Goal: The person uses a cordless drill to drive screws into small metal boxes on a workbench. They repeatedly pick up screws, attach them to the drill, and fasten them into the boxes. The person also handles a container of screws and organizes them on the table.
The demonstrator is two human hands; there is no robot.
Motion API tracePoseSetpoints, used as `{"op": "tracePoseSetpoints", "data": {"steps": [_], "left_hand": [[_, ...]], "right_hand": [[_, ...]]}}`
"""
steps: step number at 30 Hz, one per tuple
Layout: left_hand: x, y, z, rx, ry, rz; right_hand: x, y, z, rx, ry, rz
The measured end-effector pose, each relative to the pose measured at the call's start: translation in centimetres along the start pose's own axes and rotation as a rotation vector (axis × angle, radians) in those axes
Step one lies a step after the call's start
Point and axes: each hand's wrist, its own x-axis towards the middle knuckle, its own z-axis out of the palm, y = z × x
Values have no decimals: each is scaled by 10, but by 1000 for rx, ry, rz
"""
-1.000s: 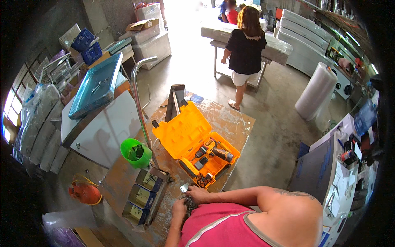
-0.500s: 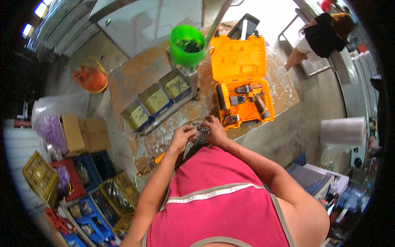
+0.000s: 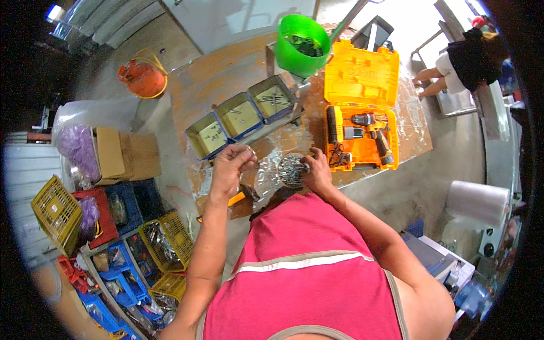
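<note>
My left hand [image 3: 231, 169] is raised just in front of the leftmost blue-rimmed bin [image 3: 205, 148], its fingertips pinched around something too small to name. My right hand [image 3: 319, 174] is curled at the right edge of a round dish [image 3: 290, 180] full of small shiny metal pieces that look like screws; its fingertips reach in among them, and what they grip is hidden. Small metal pieces lie in the leftmost bin. The middle bin [image 3: 241, 126] has a few, and the right bin [image 3: 274, 107] has longer bolts or screws.
An orange drill case [image 3: 362, 76] lies open, with a cordless drill [image 3: 379, 139] inside. Behind the bins stands a green bucket [image 3: 303, 59] of dark pieces. An orange-handled tool [image 3: 236, 199] lies near my left wrist. Crates and parts bins [image 3: 164, 238] fill the floor at left; another person [image 3: 467, 65] is far right.
My left hand has moved left from beside my right hand to the leftmost bin. My right hand has shifted slightly right, exposing the dish. The whole view has shifted a little.
</note>
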Motion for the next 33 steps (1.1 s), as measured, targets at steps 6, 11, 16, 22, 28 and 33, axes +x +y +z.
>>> {"op": "tracePoseSetpoints", "data": {"steps": [6,11,16,22,28,33], "left_hand": [[-1,40,-12,117,8,62],[0,53,-28,275,220,349],[15,83,-66,467,388,445],[12,89,-70,498,434,440],[-20,59,-43,531,300,405],[-19,-18,-6,770,68,254]], "right_hand": [[4,-8,1,15,-15,40],[4,-1,-1,22,30,16],[2,2,-1,8,10,16],[2,2,-1,22,50,-18],[-3,5,-8,31,112,-36],[-3,5,-9,80,195,-33]]}}
